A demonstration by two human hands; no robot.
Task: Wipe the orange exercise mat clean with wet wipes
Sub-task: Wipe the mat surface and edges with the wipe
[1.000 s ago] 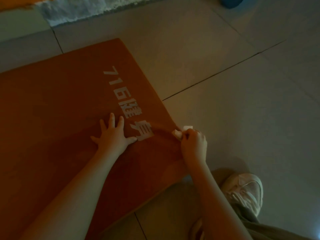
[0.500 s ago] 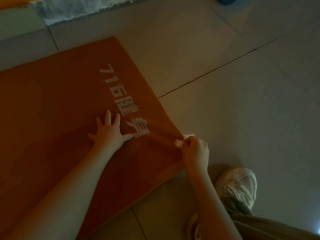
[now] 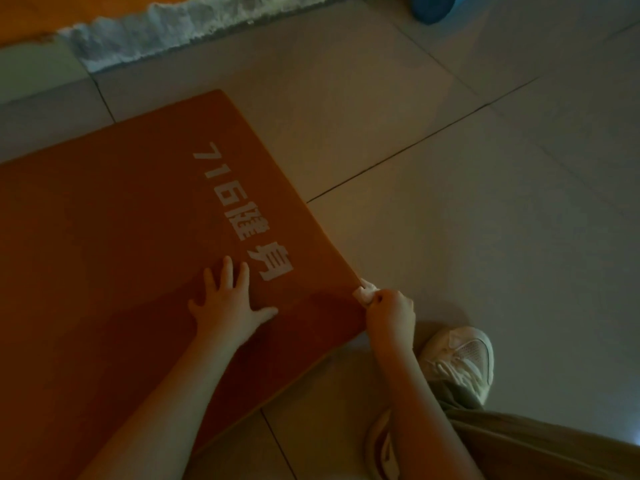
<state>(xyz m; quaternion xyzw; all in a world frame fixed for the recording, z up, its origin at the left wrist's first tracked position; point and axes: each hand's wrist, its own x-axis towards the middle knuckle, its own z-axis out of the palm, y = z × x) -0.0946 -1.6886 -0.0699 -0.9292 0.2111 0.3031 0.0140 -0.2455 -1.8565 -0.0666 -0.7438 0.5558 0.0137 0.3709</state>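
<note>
Wet wipe pinched against the right edge of the orange mat.

I see the flat, thick orange mat (image 3: 114, 258) with white printed lettering (image 3: 242, 216) lying on smooth grey floor tiles (image 3: 467, 209). My left hand (image 3: 230, 303) is spread flat on it, fingers splayed; my right hand (image 3: 391, 311) is closed around a crumpled white wet wipe (image 3: 365, 292) at the mat's edge. A pale mesh sneaker (image 3: 460, 358) sits just beside it, and a ragged white strip (image 3: 180, 26) lies beyond.

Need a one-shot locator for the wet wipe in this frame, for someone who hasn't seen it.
Start at the big orange mat on the tiled floor and follow its right edge down past the white printed lettering. The wet wipe is the small crumpled white wad pinched in the right hand against that edge, the only pale scrap there.
</note>
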